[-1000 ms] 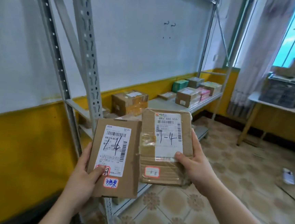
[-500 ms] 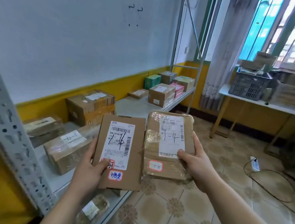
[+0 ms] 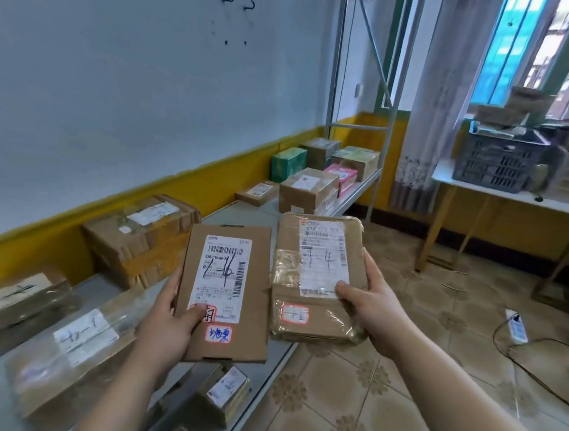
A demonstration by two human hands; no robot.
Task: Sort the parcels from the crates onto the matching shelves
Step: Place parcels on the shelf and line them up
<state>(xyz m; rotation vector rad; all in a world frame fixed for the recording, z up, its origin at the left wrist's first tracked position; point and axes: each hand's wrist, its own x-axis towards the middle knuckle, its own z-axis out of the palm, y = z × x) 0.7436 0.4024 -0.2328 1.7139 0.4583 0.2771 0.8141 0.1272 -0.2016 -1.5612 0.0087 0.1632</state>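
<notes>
Head camera: we see two parcels held up side by side over a grey shelf. The left hand grips a flat cardboard parcel at its lower left edge, thumb on the label. The right hand clasps a taped brown parcel from its right side. Both labels are handwritten "1-4".

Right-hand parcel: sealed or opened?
Sealed, on the face shown: clear tape wraps the parcel held by the right hand, flaps flat, no gap. Back is hidden.
</notes>
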